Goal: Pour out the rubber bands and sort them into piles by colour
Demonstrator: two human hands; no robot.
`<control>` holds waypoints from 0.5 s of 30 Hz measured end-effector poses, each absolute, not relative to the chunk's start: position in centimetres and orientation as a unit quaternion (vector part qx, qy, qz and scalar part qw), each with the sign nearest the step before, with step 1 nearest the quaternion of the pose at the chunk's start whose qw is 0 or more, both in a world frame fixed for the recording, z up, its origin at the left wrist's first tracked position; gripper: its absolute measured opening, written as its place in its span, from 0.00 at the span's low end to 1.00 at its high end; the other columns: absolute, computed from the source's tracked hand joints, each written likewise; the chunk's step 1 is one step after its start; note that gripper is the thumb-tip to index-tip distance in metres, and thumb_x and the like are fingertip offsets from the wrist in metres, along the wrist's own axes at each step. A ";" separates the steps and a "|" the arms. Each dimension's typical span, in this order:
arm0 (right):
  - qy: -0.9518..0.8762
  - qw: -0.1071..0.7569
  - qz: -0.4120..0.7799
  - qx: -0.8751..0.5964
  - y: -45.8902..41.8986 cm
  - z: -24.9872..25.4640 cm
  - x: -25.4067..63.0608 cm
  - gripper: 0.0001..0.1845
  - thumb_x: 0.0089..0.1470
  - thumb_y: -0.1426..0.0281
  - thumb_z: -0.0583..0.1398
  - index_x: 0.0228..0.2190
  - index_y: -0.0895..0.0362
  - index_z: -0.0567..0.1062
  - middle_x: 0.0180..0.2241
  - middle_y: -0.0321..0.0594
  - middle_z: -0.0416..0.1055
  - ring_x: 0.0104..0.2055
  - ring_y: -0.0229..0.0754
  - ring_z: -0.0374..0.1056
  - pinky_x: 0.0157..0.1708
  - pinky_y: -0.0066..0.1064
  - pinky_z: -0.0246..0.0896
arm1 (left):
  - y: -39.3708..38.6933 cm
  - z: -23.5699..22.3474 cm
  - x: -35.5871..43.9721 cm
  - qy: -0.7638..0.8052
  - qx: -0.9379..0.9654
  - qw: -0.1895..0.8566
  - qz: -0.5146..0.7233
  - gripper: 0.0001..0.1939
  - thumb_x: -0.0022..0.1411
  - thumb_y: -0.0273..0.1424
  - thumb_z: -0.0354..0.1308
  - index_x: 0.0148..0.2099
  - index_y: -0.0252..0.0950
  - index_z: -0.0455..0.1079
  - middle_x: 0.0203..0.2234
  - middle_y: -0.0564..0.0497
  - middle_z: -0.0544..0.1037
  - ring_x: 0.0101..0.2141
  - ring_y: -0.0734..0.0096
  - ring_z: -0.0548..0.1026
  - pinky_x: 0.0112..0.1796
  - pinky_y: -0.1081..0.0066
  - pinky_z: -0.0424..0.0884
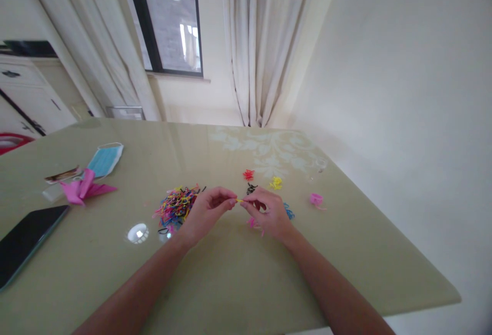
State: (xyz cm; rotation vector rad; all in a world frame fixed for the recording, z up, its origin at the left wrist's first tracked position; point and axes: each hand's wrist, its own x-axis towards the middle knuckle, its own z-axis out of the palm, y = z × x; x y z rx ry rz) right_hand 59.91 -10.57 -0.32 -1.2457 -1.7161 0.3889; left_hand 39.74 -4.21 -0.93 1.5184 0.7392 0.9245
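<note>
A small yellow rubber band (239,201) is stretched between my two hands, pinched at both ends. My left hand (209,209) closes thumb and forefinger on one end, beside a heap of mixed-colour rubber bands (176,207). The other end sits in the pinch of my right hand (271,212). Around the right hand lie small single-colour piles: red bands (248,174), yellow bands (275,183), black bands (251,188), blue bands (288,211) and pink bands (253,223). My right hand partly covers the black, blue and pink piles.
A pink coiled item (316,200) lies farther right. On the left are a dark phone (31,243), a pink folded-paper bird (86,188) and a blue face mask (105,160). The table's right edge (384,222) runs near the wall.
</note>
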 end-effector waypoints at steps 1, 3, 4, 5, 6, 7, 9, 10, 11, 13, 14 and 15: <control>-0.699 0.477 0.158 -0.508 -10.6 -0.2 59.9 0.14 0.65 0.59 0.64 0.33 0.54 0.84 0.25 0.37 0.72 0.26 0.38 0.64 0.29 0.31 0.60 | -4.2 -0.9 39.8 0.317 0.648 0.569 0.394 0.19 0.56 0.46 0.71 0.40 0.36 0.80 0.31 0.49 0.84 0.33 0.68 0.80 0.38 0.68 0.77; -0.693 0.490 0.159 -0.504 -10.8 0.3 59.9 0.13 0.64 0.60 0.64 0.32 0.55 0.84 0.25 0.37 0.71 0.26 0.38 0.63 0.28 0.31 0.59 | -4.1 -0.6 39.6 0.323 0.655 0.555 0.398 0.20 0.57 0.48 0.69 0.41 0.36 0.80 0.31 0.49 0.83 0.33 0.68 0.79 0.37 0.68 0.77; -0.688 0.500 0.162 -0.500 -10.9 0.6 60.0 0.13 0.64 0.61 0.64 0.32 0.55 0.83 0.25 0.37 0.71 0.26 0.38 0.63 0.28 0.31 0.58 | -3.9 -0.3 39.4 0.330 0.659 0.541 0.404 0.21 0.58 0.49 0.69 0.41 0.36 0.80 0.31 0.49 0.83 0.32 0.68 0.79 0.37 0.68 0.76; -0.682 0.511 0.167 -0.496 -11.1 0.9 60.0 0.12 0.64 0.61 0.65 0.32 0.55 0.83 0.25 0.37 0.71 0.26 0.38 0.62 0.28 0.31 0.57 | -3.6 -0.1 39.1 0.341 0.663 0.523 0.413 0.22 0.58 0.50 0.68 0.41 0.36 0.80 0.30 0.49 0.83 0.32 0.68 0.79 0.36 0.69 0.76; -0.674 0.524 0.174 -0.490 -11.3 1.3 60.1 0.12 0.64 0.62 0.65 0.32 0.55 0.83 0.25 0.36 0.71 0.26 0.38 0.62 0.28 0.31 0.57 | -3.2 0.2 38.7 0.359 0.663 0.502 0.423 0.22 0.58 0.51 0.67 0.40 0.36 0.80 0.30 0.49 0.83 0.31 0.68 0.78 0.35 0.69 0.75; -0.666 0.539 0.181 -0.482 -11.5 1.6 60.1 0.11 0.64 0.62 0.65 0.32 0.55 0.82 0.25 0.36 0.71 0.26 0.38 0.62 0.27 0.31 0.56 | -2.8 0.4 38.2 0.384 0.660 0.477 0.434 0.23 0.58 0.51 0.67 0.41 0.36 0.80 0.31 0.49 0.83 0.31 0.68 0.78 0.34 0.70 0.74; -0.649 0.569 0.195 -0.465 -12.0 2.3 60.3 0.11 0.64 0.62 0.66 0.32 0.54 0.82 0.26 0.36 0.71 0.27 0.38 0.62 0.28 0.31 0.56 | -1.6 0.6 36.9 0.452 0.642 0.421 0.454 0.23 0.58 0.52 0.65 0.42 0.37 0.79 0.32 0.49 0.83 0.29 0.68 0.77 0.31 0.71 0.72; -0.643 0.582 0.201 -0.456 -12.2 2.5 60.4 0.10 0.64 0.62 0.66 0.32 0.54 0.82 0.26 0.36 0.71 0.28 0.38 0.63 0.28 0.31 0.56 | -1.0 0.5 36.2 0.487 0.635 0.389 0.457 0.23 0.59 0.52 0.64 0.44 0.37 0.79 0.32 0.49 0.83 0.28 0.68 0.76 0.29 0.71 0.71; -0.638 0.592 0.207 -0.447 -12.5 2.7 60.4 0.10 0.64 0.63 0.66 0.32 0.54 0.82 0.26 0.36 0.70 0.28 0.38 0.63 0.29 0.32 0.57 | -0.4 0.4 35.6 0.515 0.638 0.350 0.452 0.22 0.61 0.51 0.62 0.45 0.38 0.79 0.32 0.49 0.83 0.27 0.68 0.76 0.29 0.70 0.71; -0.633 0.605 0.217 -0.431 -12.8 3.1 60.5 0.09 0.64 0.63 0.66 0.33 0.53 0.82 0.26 0.36 0.70 0.28 0.38 0.63 0.29 0.32 0.56 | 0.4 0.0 34.6 0.551 0.676 0.269 0.407 0.18 0.63 0.46 0.59 0.45 0.39 0.79 0.34 0.49 0.84 0.28 0.66 0.76 0.31 0.67 0.71; -0.632 0.609 0.221 -0.425 -13.0 3.2 60.5 0.09 0.64 0.64 0.66 0.33 0.53 0.83 0.26 0.36 0.70 0.28 0.38 0.63 0.28 0.32 0.56 | 0.6 -0.3 34.3 0.558 0.704 0.228 0.374 0.16 0.64 0.44 0.58 0.45 0.40 0.80 0.36 0.47 0.84 0.29 0.64 0.77 0.34 0.65 0.72; -0.632 0.613 0.223 -0.419 -13.1 3.3 60.5 0.09 0.64 0.64 0.66 0.33 0.53 0.83 0.26 0.35 0.70 0.28 0.38 0.62 0.28 0.32 0.56 | 0.7 -0.6 34.2 0.559 0.734 0.187 0.338 0.15 0.65 0.41 0.57 0.45 0.40 0.81 0.38 0.46 0.84 0.33 0.61 0.79 0.38 0.63 0.73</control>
